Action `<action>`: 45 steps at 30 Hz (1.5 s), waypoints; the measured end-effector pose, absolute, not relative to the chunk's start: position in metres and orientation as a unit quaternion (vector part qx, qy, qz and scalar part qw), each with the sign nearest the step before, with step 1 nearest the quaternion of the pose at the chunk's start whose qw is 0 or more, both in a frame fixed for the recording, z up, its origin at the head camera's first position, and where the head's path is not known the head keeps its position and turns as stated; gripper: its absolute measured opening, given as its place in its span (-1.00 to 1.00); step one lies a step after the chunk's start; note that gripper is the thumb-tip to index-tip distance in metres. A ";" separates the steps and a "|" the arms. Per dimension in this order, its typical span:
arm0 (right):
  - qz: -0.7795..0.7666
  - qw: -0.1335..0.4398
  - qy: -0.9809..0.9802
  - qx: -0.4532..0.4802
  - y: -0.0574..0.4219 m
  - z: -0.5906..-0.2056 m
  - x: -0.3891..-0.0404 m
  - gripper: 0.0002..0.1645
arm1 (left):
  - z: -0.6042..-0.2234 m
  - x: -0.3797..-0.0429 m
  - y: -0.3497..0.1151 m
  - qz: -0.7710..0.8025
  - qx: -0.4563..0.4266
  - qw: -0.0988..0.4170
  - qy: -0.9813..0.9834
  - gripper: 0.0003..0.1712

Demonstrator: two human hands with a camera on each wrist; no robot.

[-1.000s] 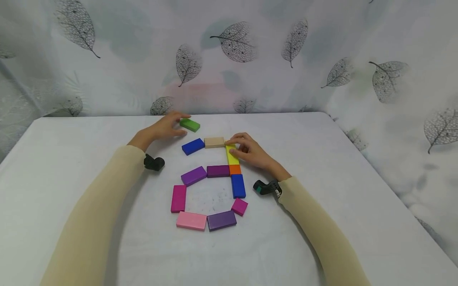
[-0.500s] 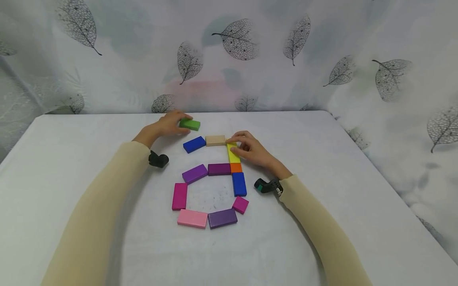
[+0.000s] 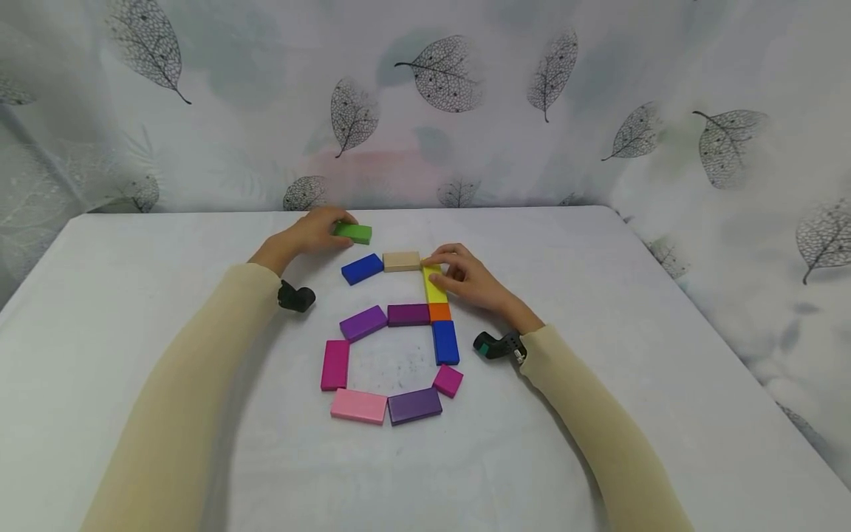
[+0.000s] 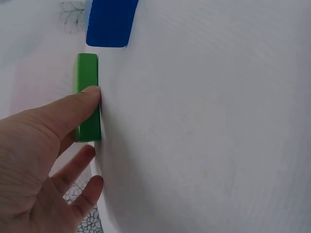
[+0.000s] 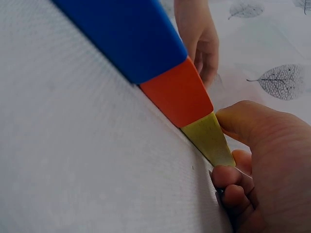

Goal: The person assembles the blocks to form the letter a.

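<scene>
At the table's far edge my left hand [image 3: 311, 233] pinches a green block [image 3: 357, 234]. In the left wrist view the thumb lies along that green block [image 4: 87, 70], while two lower fingers stand apart from it. My right hand [image 3: 477, 284] holds a yellow block [image 3: 435, 294] between thumb and fingers, with a fingertip at its far end by a beige block [image 3: 402, 261]. The yellow block [image 5: 208, 138] meets an orange block [image 5: 181, 92] end to end in the right wrist view. A blue block [image 3: 362, 269] touches the beige one and lies nearest the left hand.
Below, a ring of blocks lies on the white tabletop [image 3: 565, 251]: purple [image 3: 363, 323], dark magenta [image 3: 408, 315], blue [image 3: 445, 343], small pink-red [image 3: 448, 380], violet [image 3: 415, 406], pink [image 3: 359, 406] and magenta [image 3: 335, 365]. A leaf-patterned cloth [image 3: 266, 111] hangs behind.
My left hand has shifted slightly right, and the green block has turned from slanted to nearly level. The right hand stays on the yellow block.
</scene>
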State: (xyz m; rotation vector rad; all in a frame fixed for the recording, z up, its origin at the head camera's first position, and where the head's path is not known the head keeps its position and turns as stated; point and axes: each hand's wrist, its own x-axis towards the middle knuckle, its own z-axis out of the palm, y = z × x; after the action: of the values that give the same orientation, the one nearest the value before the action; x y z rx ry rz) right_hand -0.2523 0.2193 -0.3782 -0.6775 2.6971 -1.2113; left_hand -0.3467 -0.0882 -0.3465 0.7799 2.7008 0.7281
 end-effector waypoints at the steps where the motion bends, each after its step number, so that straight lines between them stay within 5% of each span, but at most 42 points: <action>1: -0.399 0.055 0.888 -0.223 0.219 -0.378 -0.252 -0.59 | -0.347 -0.346 -0.089 0.253 0.264 0.119 0.923 -0.50; 16: -0.403 0.048 0.885 -0.229 0.222 -0.377 -0.248 -0.60 | -0.337 -0.334 -0.098 0.284 0.244 0.146 0.916 -0.45; 45: -0.410 0.055 0.880 -0.234 0.220 -0.382 -0.256 -0.58 | -0.337 -0.302 -0.118 0.327 0.232 0.123 0.908 -0.48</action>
State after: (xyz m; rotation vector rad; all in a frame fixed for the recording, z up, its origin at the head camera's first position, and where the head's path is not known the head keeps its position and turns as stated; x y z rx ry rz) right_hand -0.2562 0.2203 -0.3819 -0.7088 2.6707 -1.2451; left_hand -0.3020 -0.1182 -0.3365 0.6761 2.6482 0.9548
